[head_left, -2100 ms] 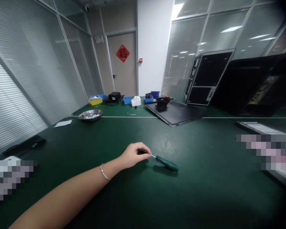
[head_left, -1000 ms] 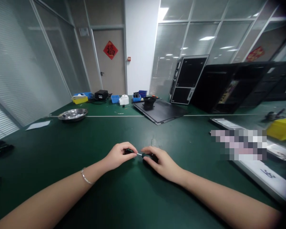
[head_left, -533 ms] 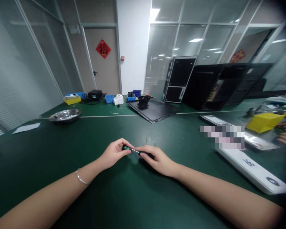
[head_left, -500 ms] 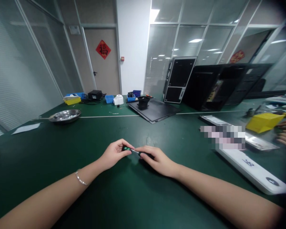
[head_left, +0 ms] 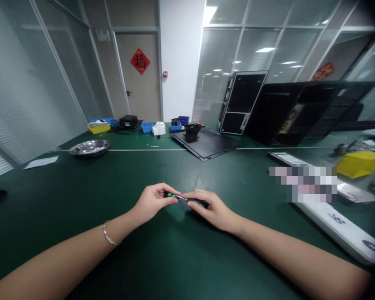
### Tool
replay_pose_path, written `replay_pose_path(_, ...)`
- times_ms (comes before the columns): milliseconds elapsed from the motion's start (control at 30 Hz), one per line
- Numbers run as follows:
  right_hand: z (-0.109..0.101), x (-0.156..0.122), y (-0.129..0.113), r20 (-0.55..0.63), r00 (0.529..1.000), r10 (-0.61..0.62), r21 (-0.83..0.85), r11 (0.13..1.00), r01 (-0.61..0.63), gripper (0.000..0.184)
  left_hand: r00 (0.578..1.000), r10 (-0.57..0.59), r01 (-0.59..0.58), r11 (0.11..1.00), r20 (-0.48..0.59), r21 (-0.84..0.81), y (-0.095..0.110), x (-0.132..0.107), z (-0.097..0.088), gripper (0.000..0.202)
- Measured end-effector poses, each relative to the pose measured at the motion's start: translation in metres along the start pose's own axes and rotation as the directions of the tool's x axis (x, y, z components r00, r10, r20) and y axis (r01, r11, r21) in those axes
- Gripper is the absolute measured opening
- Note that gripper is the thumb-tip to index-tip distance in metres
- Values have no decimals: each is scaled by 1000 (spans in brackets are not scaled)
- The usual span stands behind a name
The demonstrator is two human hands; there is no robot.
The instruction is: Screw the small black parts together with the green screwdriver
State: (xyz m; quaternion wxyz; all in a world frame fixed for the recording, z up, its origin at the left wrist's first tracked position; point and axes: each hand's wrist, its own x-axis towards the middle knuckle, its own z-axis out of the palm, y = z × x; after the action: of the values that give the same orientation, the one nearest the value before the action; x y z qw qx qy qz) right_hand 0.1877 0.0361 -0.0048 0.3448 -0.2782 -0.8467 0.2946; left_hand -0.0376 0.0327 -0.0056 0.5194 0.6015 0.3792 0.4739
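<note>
Both of my hands meet at the middle of the green table (head_left: 118,183). My left hand (head_left: 153,202) pinches a small dark green part (head_left: 170,194) between thumb and fingers. The thin metal shaft of a screwdriver (head_left: 187,200) touches that part from the right. My right hand (head_left: 211,208) is closed over the screwdriver's dark green handle, which it mostly hides. A thin bracelet (head_left: 108,235) sits on my left wrist.
A metal bowl (head_left: 89,147) stands at the back left, near a sheet of paper (head_left: 40,162). Small bins (head_left: 148,126) and a black panel (head_left: 206,143) lie farther back. Black computer cases (head_left: 281,110) stand behind. A yellow bin (head_left: 361,162) and a white strip (head_left: 337,221) lie right.
My right hand came in and closed on the screwdriver handle, which earlier lay free on the table. The left hand kept its pinch. The camera view shifted slightly.
</note>
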Motion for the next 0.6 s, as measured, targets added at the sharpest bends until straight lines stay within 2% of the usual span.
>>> replay_pose_path(333,2,-2,5,17,1000,1,-4,1000,-1,32,999,-41,42,998,18,-46,0,-1,1,19)
replay_pose_path(600,4,-1,6,3,1000,24,10,1000,-24,33,1000,-22,22,998,6,-55,1,0,3,18)
